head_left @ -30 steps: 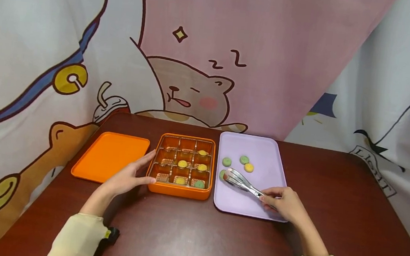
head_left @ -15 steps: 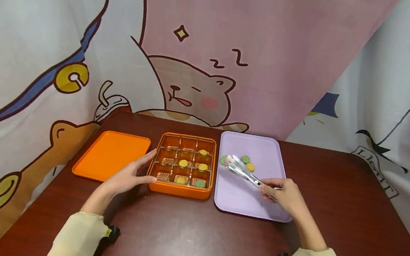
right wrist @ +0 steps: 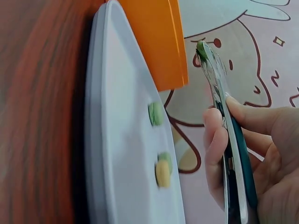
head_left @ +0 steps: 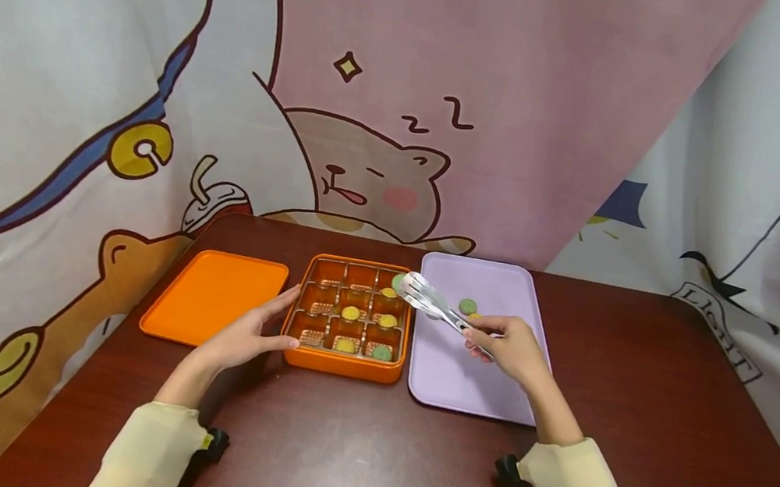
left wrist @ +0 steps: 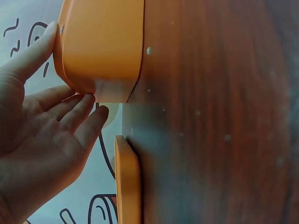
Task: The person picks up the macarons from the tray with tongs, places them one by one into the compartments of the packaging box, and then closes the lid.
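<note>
My right hand (head_left: 507,347) grips metal tongs (head_left: 450,315), whose tips pinch a green macaron (right wrist: 201,50). The tips hang over the back right compartment of the orange box (head_left: 343,364). Inside, a clear divided insert carries several yellow macarons (head_left: 351,313) and one green macaron (head_left: 382,352) at the front right. Thumb and fingertips of my left hand (head_left: 247,338) rest against the box's left side and front corner, fingers fairly straight. On the lilac tray (head_left: 448,374), a yellow macaron (right wrist: 162,172) lies against a green one, with another green macaron (right wrist: 155,113) apart.
A flat orange lid (head_left: 215,297) lies left of the box, partly behind my left hand. All of it sits on a dark wooden table (head_left: 342,443). A curtain printed with cartoon animals (head_left: 529,116) stands right behind the table's far edge.
My right hand has lifted the tongs with a green macaron from the tray's left side and moved left over the box's back right corner. The left hand has stayed at the box.
</note>
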A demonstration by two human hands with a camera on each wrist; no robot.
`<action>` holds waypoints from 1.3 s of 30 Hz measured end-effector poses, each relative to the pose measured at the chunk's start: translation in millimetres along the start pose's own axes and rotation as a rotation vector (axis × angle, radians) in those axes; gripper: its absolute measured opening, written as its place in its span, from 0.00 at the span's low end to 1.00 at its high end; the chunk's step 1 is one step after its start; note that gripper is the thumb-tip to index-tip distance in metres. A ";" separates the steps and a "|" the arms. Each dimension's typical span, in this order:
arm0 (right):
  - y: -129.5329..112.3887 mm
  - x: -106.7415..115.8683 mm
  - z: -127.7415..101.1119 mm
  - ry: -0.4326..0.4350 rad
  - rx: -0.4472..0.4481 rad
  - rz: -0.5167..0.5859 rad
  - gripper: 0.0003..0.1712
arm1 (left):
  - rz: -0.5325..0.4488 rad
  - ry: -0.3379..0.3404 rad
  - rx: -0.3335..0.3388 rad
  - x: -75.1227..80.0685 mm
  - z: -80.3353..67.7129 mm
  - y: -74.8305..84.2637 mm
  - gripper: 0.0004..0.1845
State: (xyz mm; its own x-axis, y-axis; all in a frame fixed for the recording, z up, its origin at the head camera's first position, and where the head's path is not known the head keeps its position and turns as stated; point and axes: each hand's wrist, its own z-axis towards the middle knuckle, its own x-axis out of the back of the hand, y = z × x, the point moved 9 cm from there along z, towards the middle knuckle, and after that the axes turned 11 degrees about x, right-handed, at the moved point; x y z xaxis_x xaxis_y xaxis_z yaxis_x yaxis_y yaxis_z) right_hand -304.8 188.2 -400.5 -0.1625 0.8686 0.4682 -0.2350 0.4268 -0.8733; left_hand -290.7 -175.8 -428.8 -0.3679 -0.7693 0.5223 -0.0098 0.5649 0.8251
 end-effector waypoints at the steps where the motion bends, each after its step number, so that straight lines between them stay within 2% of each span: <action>1: -1.4 -2.9 3.6 0.001 0.002 0.003 0.18 | 0.006 0.002 -0.007 0.2 -0.1 0.5 0.47; 9: -10.0 -29.7 30.2 -0.028 0.024 0.010 0.17 | 0.007 0.007 -0.012 -0.1 0.0 1.2 0.47; 18: -10.1 -45.5 43.2 -0.056 -0.032 -0.072 0.15 | 0.012 0.003 -0.014 -3.1 -1.4 0.3 0.47; 23: -12.2 -47.3 47.9 -0.051 -0.045 -0.073 0.15 | 0.011 0.015 -0.028 0.3 -1.3 1.8 0.46; 29: -12.5 -47.3 48.4 -0.054 -0.064 -0.074 0.15 | 0.013 0.012 -0.014 0.7 -1.1 1.4 0.46; 39: -12.3 -41.7 46.1 -0.057 -0.052 -0.068 0.16 | 0.014 0.015 -0.021 0.9 -1.7 2.7 0.46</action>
State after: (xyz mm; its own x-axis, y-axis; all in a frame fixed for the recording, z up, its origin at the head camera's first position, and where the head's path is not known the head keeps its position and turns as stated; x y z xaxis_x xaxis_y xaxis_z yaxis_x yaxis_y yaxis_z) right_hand -339.4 135.2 -403.1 -0.2028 0.8221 0.5321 -0.1975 0.4978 -0.8445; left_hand -289.5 -175.5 -425.8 -0.3536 -0.7662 0.5366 0.0146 0.5690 0.8222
